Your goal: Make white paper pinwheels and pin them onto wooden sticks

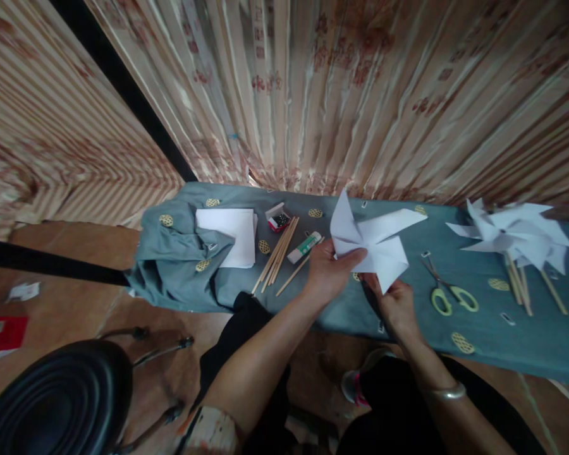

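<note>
A white paper pinwheel (370, 245) is held above the cloth-covered table, its blades folded to the centre. My left hand (329, 272) grips its left side, the thumb pressed on the paper near the middle. Below the lower blade, my right hand (396, 306) is closed, its fingers partly behind the paper. Something dark shows along these fingers, and I cannot make out what it is. Left of my hands lie a glue stick (305, 247), several wooden sticks (279, 256) and a small open box (278, 219) of dark pieces. Scissors (440, 287) with green handles lie to the right.
A stack of white paper (232, 237) lies on the left of the green tablecloth (483, 341). Several pinwheels on sticks (516, 234) are heaped at the right. Pleated curtains (322, 95) hang behind the table. A black stool (59, 401) stands at lower left.
</note>
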`<state>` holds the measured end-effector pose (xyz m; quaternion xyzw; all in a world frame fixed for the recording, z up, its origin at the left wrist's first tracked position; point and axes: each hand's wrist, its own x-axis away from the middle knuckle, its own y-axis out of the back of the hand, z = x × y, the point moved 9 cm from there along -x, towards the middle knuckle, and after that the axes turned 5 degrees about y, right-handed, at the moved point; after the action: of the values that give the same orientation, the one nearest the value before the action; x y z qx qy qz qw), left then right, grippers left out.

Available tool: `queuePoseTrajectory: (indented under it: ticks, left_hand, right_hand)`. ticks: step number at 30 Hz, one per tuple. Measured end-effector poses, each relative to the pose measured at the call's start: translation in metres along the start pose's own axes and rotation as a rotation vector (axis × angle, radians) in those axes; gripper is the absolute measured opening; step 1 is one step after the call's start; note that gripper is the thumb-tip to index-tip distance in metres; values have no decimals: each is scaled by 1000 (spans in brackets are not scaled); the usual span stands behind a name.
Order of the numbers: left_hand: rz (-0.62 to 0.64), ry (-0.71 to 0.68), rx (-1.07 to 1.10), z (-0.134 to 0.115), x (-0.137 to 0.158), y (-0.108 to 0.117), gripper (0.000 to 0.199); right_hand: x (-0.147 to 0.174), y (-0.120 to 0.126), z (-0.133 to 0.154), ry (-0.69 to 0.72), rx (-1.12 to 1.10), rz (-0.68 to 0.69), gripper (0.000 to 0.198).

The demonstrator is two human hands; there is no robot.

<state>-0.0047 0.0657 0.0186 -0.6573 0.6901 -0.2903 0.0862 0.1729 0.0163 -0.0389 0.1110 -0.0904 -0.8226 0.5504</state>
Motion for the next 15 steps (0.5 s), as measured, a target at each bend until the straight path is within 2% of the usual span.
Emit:
queuePoseTrajectory:
  ticks: [3, 6, 11, 15]
  left_hand:
    - [-25, -70, 5, -18, 0, 11, 21]
    - [-77, -175, 50, -48, 0, 29, 21]
    - [-255, -342, 135, -102, -3, 79, 21]
    - [-348, -451, 156, -131, -1, 113, 30]
  right_hand:
    - [-5, -23, 13, 54, 99, 61, 34]
    - [-17, -61, 36, 172, 158, 140, 32]
    - [-45, -142, 91, 564, 182, 297, 22]
    - [-56, -200, 116, 808, 409, 473, 22]
